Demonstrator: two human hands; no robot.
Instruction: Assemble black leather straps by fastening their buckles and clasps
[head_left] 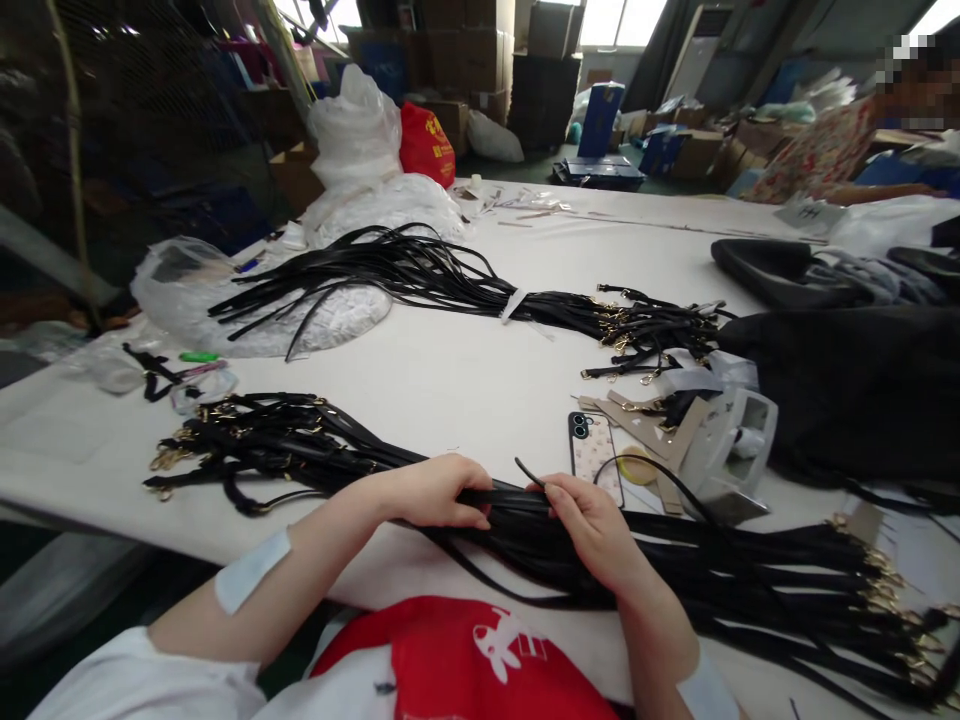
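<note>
A long bundle of black straps lies along the table's front edge, with gold clasps at both ends. My left hand is wrapped round the bundle near its middle. Just to the right, my right hand pinches one thin black strap, whose short tip sticks up to the left and whose length loops back to the right. The fingers of my right hand rest on the bundle too. Farther back lies a second bundle of black straps, bound with a white tie.
On the white table are a phone, a tape dispenser, cardboard strips and a green marker. Black bags lie at the right. White plastic bags and a red bag stand behind. A person sits at the far right.
</note>
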